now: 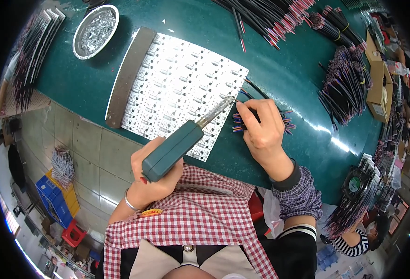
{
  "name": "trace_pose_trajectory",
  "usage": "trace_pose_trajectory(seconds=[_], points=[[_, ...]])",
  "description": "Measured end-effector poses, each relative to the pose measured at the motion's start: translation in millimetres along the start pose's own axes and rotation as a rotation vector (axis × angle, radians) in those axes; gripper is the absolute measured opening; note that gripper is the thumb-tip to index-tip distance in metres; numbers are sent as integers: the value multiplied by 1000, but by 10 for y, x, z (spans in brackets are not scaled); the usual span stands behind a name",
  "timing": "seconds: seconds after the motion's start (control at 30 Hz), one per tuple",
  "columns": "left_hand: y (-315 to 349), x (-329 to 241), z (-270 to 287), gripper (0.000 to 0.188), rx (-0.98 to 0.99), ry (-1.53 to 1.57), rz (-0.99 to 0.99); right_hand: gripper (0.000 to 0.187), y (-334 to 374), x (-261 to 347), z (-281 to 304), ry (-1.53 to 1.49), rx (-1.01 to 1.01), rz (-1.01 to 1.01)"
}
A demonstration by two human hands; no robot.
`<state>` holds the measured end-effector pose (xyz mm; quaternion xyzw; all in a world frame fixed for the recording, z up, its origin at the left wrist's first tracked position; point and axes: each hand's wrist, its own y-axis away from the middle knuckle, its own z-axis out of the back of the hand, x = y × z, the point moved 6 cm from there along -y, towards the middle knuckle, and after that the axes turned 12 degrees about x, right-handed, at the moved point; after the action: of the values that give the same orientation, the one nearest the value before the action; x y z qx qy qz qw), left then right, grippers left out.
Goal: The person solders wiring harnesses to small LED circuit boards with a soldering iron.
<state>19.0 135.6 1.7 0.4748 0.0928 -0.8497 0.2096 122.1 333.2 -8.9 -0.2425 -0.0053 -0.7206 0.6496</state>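
My left hand (156, 169) is wrapped round the handle of a green soldering gun (174, 151). Its metal tip reaches the right edge of a white circuit board panel (181, 79), printed with rows of small parts. My right hand (263, 130) pinches a thin wire at that same edge, close to the tip; the fingers partly hide the wire. Dark wires (256, 88) extend from the panel's edge just above my right hand. Under that hand lies a bunch of short wires with coloured ends (239, 122). A brown strip (129, 79) lies along the panel's left side.
A white bowl of silvery scraps (95, 32) stands at the upper left of the green table (288, 65). Bundles of black wires (265, 18) lie at the back, with another bundle (346, 86) on the right. A cardboard box (379, 88) and a small fan (355, 184) are beyond.
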Motion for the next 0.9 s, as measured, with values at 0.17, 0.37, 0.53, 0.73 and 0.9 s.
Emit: trace_pose_trajectory(seconds=[0.17,0.37,0.53,0.73,0.9], points=[[105,60,5,17,-41,83,69,47,-4,11,2,8,9,-2],[64,16,8,19,-5,13,35,49,12,14,-12,1,12,-9],[52,35,-25,21,-11,65,105,50,18,13,-22,-5,2,-10],[13,33,-31,16,-43,93,72,50,17,18,-27,-4,0,-3],[-8,28,-34,12,-20,108,92,50,14,22,-25,-4,3,-4]])
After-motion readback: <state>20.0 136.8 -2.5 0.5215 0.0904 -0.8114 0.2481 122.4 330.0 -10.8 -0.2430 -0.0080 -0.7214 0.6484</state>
